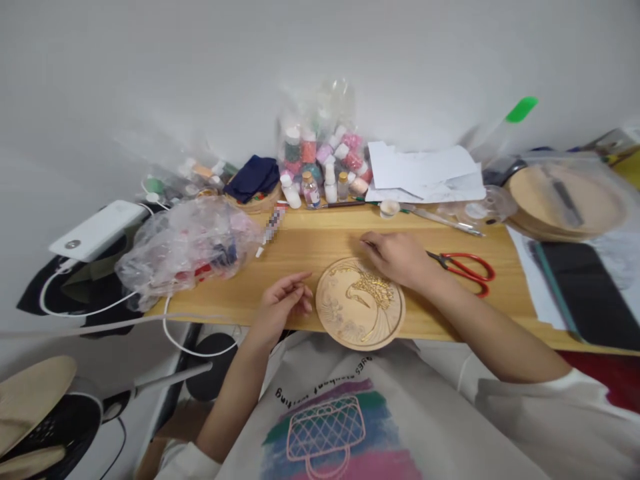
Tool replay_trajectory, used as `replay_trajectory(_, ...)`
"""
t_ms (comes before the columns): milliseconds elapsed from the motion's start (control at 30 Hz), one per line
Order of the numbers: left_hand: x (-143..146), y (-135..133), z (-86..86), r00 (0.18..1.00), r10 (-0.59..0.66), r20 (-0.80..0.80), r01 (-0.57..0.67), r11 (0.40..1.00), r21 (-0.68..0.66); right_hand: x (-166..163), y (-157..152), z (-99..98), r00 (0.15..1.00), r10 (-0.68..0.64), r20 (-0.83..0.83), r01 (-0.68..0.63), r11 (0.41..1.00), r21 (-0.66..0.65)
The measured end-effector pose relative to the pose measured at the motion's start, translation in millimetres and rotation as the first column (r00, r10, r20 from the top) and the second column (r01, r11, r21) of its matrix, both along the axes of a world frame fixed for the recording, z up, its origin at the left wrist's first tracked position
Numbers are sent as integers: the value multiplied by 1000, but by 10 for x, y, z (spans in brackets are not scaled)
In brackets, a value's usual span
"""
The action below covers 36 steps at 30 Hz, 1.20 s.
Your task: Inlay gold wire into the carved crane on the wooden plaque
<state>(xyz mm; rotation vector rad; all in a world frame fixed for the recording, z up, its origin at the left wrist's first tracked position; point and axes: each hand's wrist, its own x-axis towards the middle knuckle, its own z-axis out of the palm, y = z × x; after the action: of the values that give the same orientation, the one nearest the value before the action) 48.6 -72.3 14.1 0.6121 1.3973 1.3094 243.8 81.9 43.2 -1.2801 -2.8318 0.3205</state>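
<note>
A round wooden plaque (335, 307) with a carved bird design lies at the table's front edge, gold outlines covering part of the bird. Beside its left rim is my left hand (285, 303), fingers loosely bent and apart, holding nothing I can see. My right hand (397, 257) rests over the plaque's upper right edge, its thumb and fingertips pinched together just behind the rim. Whatever sits in that pinch, if anything, is too small to make out. Red-handled scissors (467, 267) lie right of my right wrist, their blades partly hidden behind it.
Behind the plaque stand small bottles (311, 190), a bag of coloured jars (320, 143), a small round cup (389, 209) and white papers (425, 173). A crumpled plastic bag (187, 240) and white power bank (97, 230) lie left; a phone (593, 293) lies right.
</note>
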Motion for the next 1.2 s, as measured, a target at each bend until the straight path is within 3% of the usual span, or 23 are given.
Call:
replay_trajectory(133, 31, 36, 4, 999, -36, -19, 36, 999, -24, 13, 14, -20, 996, 1, -84, -1, 1000, 0)
replay_trajectory(300, 97, 50, -33, 979, -99, -176, 91, 994, -53, 47, 29, -95, 962, 43, -268, -32, 998, 45)
replay_trajectory(467, 155, 5, -64, 902, -161, -400, 153, 987, -53, 40, 9, -160, 911, 128, -391, -114, 992, 59)
replay_trajectory(633, 113, -19, -42, 845, -186, -501, 194, 980, -37, 33, 31, -220, 852, 172, -494, -152, 985, 80)
replay_trajectory(933, 54, 20, -105, 851, -167, -497, 181, 983, -21, 17, 1, -152, 714, 33, -700, -180, 974, -138)
replay_trajectory(1067, 70, 30, -113, 791, -213, -574, 206, 975, -78, 5, -12, -150, 682, 31, -730, -231, 957, -174)
replay_trajectory(1200, 73, 41, -97, 673, -244, -698, 252, 963, -94, 8, -14, -161, 697, 16, -717, -214, 959, -186)
